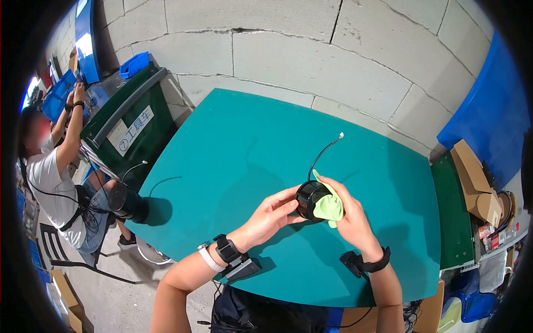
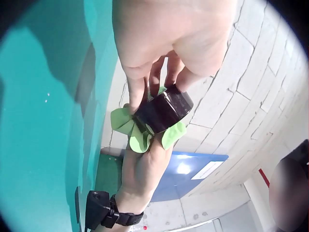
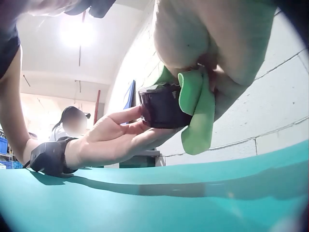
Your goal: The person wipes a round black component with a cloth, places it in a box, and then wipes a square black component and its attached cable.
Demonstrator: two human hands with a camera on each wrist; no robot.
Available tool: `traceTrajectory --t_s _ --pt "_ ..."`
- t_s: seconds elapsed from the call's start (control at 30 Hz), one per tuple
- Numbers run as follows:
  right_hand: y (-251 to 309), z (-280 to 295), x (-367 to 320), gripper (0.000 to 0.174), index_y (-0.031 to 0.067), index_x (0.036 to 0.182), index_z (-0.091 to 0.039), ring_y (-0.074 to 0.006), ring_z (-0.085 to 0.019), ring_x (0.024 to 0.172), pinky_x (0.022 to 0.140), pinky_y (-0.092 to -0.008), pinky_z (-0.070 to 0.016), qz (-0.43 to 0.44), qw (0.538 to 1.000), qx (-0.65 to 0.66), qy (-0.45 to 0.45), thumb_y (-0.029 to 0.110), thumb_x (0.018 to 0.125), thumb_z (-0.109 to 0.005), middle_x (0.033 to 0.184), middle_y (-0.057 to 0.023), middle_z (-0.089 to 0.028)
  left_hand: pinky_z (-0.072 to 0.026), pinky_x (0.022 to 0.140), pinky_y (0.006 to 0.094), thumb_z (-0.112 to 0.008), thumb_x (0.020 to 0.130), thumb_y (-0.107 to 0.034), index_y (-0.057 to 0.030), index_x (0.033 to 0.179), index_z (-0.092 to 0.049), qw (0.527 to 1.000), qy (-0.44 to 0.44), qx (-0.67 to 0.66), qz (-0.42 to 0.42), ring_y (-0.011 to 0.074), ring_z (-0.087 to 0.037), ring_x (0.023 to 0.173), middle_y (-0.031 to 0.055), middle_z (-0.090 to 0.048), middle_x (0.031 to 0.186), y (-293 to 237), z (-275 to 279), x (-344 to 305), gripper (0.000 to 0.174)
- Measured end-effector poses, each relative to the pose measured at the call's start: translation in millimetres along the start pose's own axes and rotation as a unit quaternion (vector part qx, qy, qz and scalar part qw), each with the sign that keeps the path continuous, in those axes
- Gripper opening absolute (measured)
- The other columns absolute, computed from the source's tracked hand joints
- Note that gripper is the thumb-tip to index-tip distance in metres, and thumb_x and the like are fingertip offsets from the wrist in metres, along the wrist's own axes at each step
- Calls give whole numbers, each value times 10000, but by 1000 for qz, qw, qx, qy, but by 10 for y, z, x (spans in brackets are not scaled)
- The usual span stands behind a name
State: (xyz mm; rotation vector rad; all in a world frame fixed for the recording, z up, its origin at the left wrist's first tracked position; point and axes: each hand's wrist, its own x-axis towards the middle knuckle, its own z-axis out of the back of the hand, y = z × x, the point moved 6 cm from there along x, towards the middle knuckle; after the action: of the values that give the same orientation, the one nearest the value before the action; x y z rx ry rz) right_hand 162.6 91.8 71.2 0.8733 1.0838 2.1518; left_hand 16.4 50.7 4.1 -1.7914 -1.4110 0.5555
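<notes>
A glossy black cylindrical part (image 1: 309,201) is held above the green table, a thin black cable with a white connector (image 1: 341,135) rising from it in the head view. My left hand (image 1: 268,217) grips its left side between thumb and fingers. On the other side my right hand (image 1: 353,217) holds a light green cloth (image 1: 328,207) against the part's end. In the left wrist view, folds of the cloth (image 2: 140,140) hang around the black part (image 2: 165,110). The right wrist view shows the cloth (image 3: 199,126) bunched under the right hand (image 3: 212,43), whose fingertips are partly hidden.
Another black cylinder (image 1: 127,203) with a cable stands at the left edge of the table (image 1: 233,127). Beyond it a person (image 1: 61,172) sits near a green tool cart (image 1: 139,119). A block wall runs behind, and an open cardboard box (image 1: 476,186) lies at the right.
</notes>
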Motion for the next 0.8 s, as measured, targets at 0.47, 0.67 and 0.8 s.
traceTrajectory --t_s 0.47,0.67,0.8 --pt "-77 55 -20 397 20 1198 -540 -266 -649 977 826 -334 -501 -13 998 -19 -50 -55 811 -586 1060 -149 -648 -479 998 427 -480 1001 -216 -66 1454 -319 999 18 -9 31 197 -483 1240 88 -466 1364 19 -74 7 503" --pt "-68 42 -27 404 3 1209 -549 -219 -662 944 792 -310 -501 10 996 -40 -79 -78 813 -532 992 -148 -665 -500 972 402 -537 971 -200 -56 1442 -320 999 -38 35 7 188 -494 1222 87 -477 1333 -48 -17 -6 538" --pt "-212 87 -74 372 -5 1216 -558 -170 -637 927 789 -292 -487 -57 994 65 -69 -47 857 -470 970 -109 -666 -509 952 371 -580 947 -189 -57 1428 -338 997 -43 63 20 183 -489 1224 76 -457 1352 2 54 -7 554"
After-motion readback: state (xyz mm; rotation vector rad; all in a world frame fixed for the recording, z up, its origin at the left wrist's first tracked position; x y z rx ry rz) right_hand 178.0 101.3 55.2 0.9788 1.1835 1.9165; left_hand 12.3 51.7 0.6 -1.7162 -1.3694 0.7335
